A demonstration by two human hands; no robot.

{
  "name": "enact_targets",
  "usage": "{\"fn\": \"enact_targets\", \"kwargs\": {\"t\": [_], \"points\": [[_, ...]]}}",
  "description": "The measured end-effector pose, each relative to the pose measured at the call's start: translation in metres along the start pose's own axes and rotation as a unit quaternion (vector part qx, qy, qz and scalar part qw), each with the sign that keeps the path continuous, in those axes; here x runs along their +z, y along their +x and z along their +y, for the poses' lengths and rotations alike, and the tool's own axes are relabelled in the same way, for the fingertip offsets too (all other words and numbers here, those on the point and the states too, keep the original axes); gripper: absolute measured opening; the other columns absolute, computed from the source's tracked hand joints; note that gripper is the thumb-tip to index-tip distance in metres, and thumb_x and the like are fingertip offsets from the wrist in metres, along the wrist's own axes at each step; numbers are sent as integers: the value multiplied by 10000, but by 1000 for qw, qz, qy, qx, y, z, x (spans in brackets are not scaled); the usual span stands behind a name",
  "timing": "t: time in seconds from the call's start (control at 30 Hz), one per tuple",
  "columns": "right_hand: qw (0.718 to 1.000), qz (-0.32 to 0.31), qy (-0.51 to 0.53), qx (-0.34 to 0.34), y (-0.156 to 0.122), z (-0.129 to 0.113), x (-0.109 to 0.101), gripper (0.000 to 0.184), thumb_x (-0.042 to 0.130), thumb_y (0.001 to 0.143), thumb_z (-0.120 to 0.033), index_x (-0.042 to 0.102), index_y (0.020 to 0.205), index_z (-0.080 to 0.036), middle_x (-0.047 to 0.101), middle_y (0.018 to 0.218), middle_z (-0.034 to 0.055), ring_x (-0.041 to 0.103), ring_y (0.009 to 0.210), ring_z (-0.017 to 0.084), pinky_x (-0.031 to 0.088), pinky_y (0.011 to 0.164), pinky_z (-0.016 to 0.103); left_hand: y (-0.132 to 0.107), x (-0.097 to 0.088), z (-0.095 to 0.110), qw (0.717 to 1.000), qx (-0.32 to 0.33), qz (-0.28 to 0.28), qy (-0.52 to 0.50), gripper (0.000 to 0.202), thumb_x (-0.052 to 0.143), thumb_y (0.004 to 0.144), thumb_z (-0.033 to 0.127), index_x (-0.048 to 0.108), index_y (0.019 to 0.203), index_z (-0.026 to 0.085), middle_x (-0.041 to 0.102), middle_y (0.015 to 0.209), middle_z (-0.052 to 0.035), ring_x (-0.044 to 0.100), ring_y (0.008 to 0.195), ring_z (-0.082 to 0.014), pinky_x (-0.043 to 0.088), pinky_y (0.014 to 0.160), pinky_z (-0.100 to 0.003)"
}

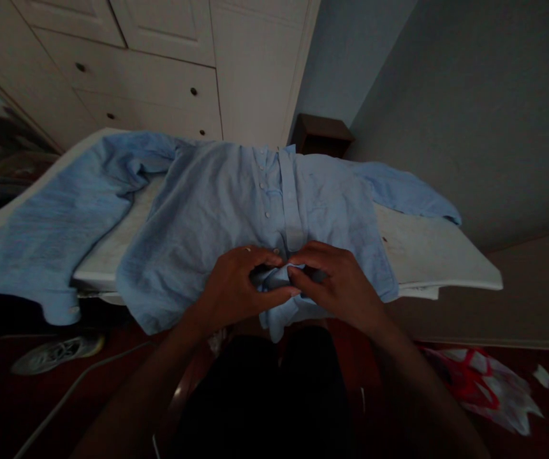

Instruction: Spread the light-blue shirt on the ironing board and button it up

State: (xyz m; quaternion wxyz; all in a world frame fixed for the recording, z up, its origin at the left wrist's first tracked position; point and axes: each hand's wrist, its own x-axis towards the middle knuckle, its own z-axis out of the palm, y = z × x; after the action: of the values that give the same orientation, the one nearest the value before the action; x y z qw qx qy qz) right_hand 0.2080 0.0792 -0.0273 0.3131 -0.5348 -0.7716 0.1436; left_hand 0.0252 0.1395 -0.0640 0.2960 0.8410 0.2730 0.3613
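Observation:
A light blue button-up shirt (212, 197) lies spread front side up over a white ironing board (427, 248). Its sleeves reach out to both sides, and the left one hangs over the board's near edge with its cuff down. Near the hem, my left hand (240, 280) pinches the front placket, thumb and fingers closed on the cloth. Right beside it my right hand (334, 280) grips the same bunched fold between thumb and fingertips. White buttons run down the placket above my hands. Whatever lies inside the pinched fold is hidden by my fingers.
Behind the board stands a white cabinet (159, 83) with dark knobs, and a small brown box-like shelf (324, 134). On the red floor are a shoe (57, 356), a pale cord (83, 376) and a red and white plastic bag (489, 389).

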Motion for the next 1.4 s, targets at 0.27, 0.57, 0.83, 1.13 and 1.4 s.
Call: {"fn": "enact_targets", "kwargs": {"t": [0.27, 0.57, 0.83, 1.13, 1.4], "points": [[988, -35, -137, -68, 3, -8, -4, 186, 540, 916, -211, 694, 833, -150, 617, 791, 47, 568, 717, 133, 454, 681, 258, 2, 3, -2, 999, 1, 0, 41, 111, 681, 751, 207, 693, 857, 179, 712, 829, -13, 654, 749, -154, 514, 699, -284], [995, 32, -42, -85, -4, 3, 4, 133, 582, 909, -215, 692, 911, -140, 634, 823, 45, 592, 736, 122, 476, 654, 232, -1, -5, -6, 998, -13, -41, -52, 163, 609, 875, 274, 734, 953, 205, 726, 874, -27, 668, 804, -148, 526, 746, -277], [994, -52, 98, 9, -2, 11, -6, 140, 571, 917, -201, 707, 948, -192, 663, 834, 10, 618, 769, 107, 466, 707, 234, 0, -6, -6, 998, -23, -49, -41, 174, 610, 870, 271, 735, 974, 209, 724, 882, -18, 670, 810, -143, 531, 743, -269], [996, -57, 67, 13, 3, 13, -9, 148, 536, 929, -219, 676, 909, -173, 641, 804, 5, 598, 744, 106, 444, 681, 230, 1, -5, -7, 998, -17, -53, -27, 176, 609, 875, 312, 727, 961, 215, 726, 903, -11, 672, 835, -148, 527, 746, -273], [997, -23, 17, -68, -6, 17, -8, 141, 621, 886, -250, 655, 991, -162, 594, 806, 11, 555, 663, 88, 466, 623, 214, -3, 3, -9, 991, 97, 2, 96, 195, 572, 908, 313, 695, 935, 164, 701, 834, -33, 634, 783, -157, 491, 716, -298]]}}
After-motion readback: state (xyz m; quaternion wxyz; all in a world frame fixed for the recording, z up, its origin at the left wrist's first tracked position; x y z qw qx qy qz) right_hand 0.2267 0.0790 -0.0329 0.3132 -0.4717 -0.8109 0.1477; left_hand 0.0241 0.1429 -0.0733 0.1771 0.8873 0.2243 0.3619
